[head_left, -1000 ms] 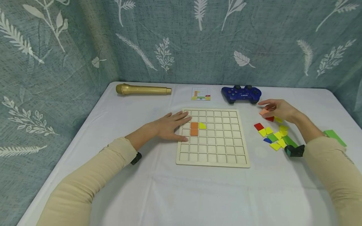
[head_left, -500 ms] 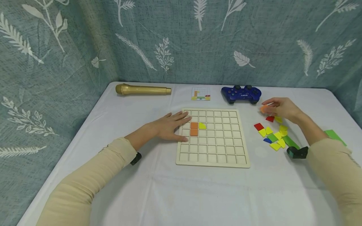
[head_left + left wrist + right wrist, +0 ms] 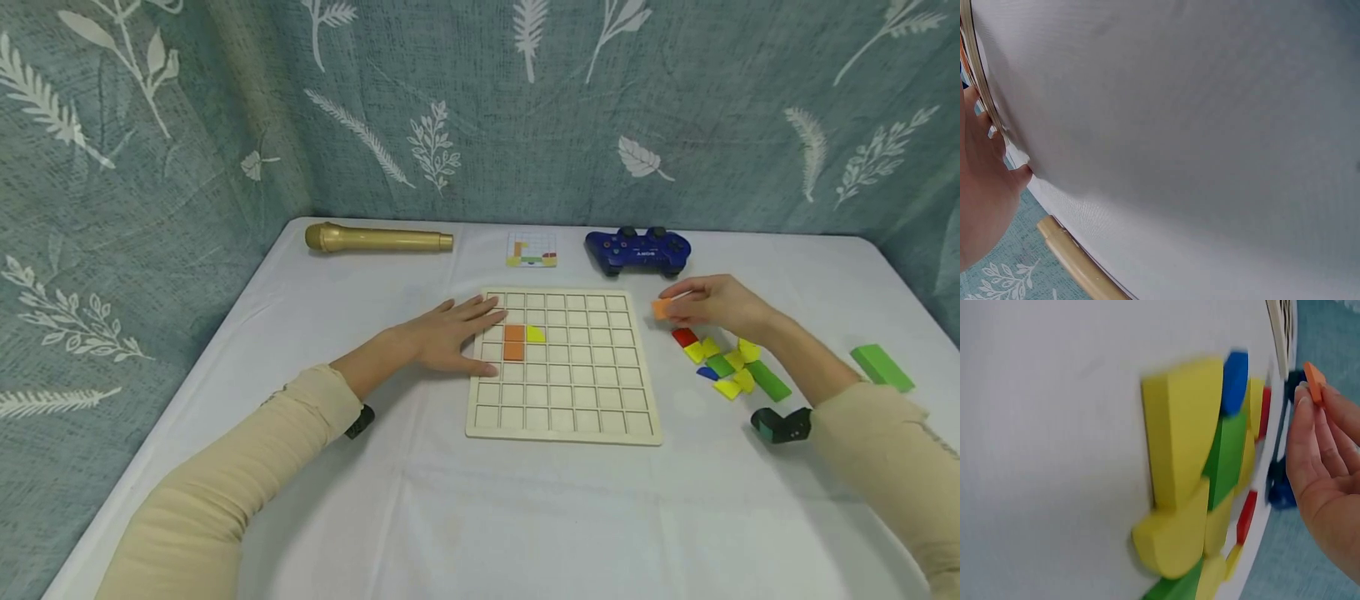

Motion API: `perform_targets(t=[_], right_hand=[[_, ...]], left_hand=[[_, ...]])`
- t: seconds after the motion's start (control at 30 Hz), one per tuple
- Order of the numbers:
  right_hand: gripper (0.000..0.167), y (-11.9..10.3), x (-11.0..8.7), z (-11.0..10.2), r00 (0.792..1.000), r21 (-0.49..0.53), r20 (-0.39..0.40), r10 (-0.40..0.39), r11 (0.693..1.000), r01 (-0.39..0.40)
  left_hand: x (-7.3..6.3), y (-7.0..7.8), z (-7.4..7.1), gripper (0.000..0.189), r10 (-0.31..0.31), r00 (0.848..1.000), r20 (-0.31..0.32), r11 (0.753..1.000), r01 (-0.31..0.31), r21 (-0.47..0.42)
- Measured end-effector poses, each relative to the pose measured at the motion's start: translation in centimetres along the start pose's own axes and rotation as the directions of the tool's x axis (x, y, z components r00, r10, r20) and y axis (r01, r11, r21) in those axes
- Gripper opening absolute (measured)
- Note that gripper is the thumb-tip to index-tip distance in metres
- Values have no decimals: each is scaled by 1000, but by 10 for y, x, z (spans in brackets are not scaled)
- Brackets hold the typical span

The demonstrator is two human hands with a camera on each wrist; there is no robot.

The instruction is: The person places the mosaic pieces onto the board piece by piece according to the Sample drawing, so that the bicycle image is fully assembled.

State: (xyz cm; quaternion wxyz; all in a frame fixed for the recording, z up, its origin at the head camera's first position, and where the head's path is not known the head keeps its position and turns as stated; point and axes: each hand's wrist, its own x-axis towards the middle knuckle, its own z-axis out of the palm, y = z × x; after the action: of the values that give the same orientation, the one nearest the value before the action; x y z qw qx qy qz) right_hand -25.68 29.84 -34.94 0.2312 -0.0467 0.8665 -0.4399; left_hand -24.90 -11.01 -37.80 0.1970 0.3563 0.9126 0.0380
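My left hand [image 3: 453, 337] rests with fingers spread on the left edge of a wooden grid board [image 3: 566, 417]. On the board lie two orange square tiles [image 3: 514, 342], one above the other, with a yellow quarter-round tile [image 3: 536, 334] beside the upper one. My right hand [image 3: 716, 306] pinches an orange tile [image 3: 662, 309] between thumb and fingertips, just right of the board's upper right corner. In the right wrist view, the same orange tile [image 3: 1315, 383] stands out past the fingertips. Below that hand lies a cluster of loose tiles, among them a red tile [image 3: 684, 337] and a blue tile [image 3: 707, 373].
Along the back edge lie a gold microphone [image 3: 378, 239], a small pattern card [image 3: 532, 250] and a blue game controller [image 3: 637, 251]. A long green block [image 3: 882, 367] sits by the right forearm. A patterned curtain [image 3: 480, 108] hangs behind the white-covered table [image 3: 450, 517].
My right hand has picked up the orange tile from the right-hand pieces and carried it left, towards the board. The left hand has stayed in place.
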Motion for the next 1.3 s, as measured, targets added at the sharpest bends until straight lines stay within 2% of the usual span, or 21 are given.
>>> perform_targets(t=[0.27, 0.53, 0.73, 1.0, 1.2, 1.3], right_hand=[[45, -10, -3, 21, 999, 34, 39, 5, 999, -6], [39, -23, -5, 46, 994, 181, 106, 7, 983, -26], [38, -34, -4, 64, 991, 180, 131, 9, 983, -33], [37, -47, -1, 92, 981, 251, 186, -56, 968, 7], [32, -57, 4, 115, 979, 252, 183, -89, 967, 40], [29, -63, 6, 125, 979, 250, 186, -82, 968, 33]], left_hand=[[0, 0, 0, 94, -3, 1000, -1, 1000, 3, -2], [0, 0, 1, 95, -3, 1000, 3, 1000, 3, -11], [1, -1, 1, 95, 6, 1000, -6, 1000, -6, 1], [1, -1, 2, 94, 8, 1000, -8, 1000, -8, 3], [0, 0, 0, 94, 2, 1000, -6, 1000, -2, -2], [0, 0, -1, 93, -3, 1000, -1, 1000, 3, -8]])
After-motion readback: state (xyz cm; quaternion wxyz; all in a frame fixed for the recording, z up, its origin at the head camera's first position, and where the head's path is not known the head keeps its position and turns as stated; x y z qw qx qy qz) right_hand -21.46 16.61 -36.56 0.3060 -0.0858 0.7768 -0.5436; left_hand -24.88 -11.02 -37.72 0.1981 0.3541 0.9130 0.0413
